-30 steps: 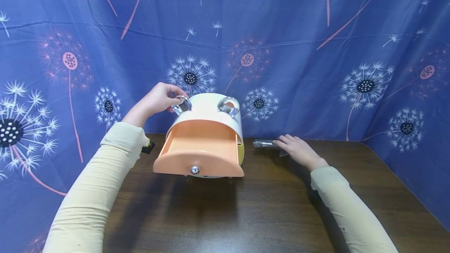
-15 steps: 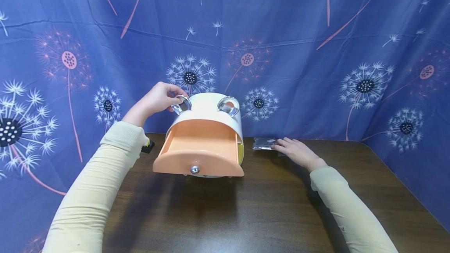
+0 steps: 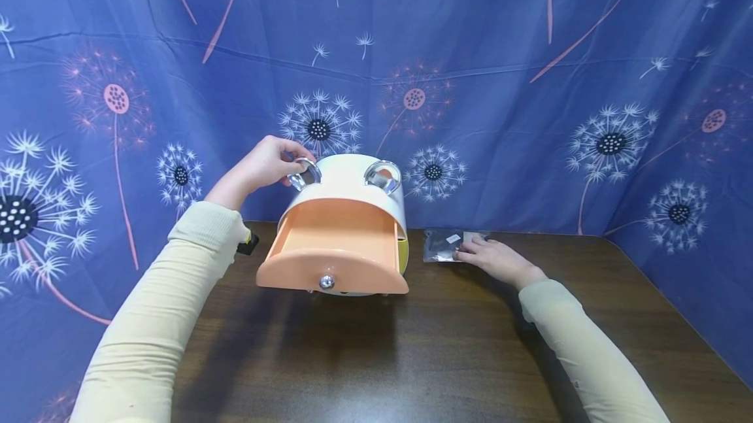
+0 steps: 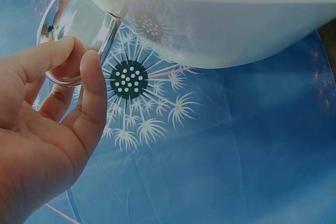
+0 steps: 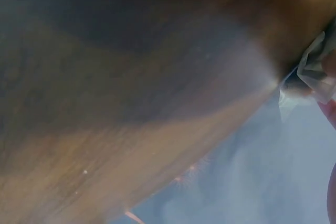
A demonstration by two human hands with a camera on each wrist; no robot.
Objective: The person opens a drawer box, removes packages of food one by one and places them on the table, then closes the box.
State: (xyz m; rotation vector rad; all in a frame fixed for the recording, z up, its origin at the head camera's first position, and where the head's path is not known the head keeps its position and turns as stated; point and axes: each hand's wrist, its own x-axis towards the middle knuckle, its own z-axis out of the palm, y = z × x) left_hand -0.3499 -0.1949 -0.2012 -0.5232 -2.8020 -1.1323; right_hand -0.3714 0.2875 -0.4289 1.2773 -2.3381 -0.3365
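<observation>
The left grip (image 3: 263, 165) holds on to a shiny round piece (image 3: 307, 178) at 11 o'clock on the white box (image 3: 344, 173), near the back of the brown worktop (image 3: 459, 338). The box's orange drawer (image 3: 347, 272) is pulled out toward 6 o'clock, so opening it looks done. The clear bag (image 3: 441, 246) lies at 3 o'clock from the box, outside the drawer. The right grip (image 3: 494, 259) pinches its edge, so the job with the bag looks unfinished.
</observation>
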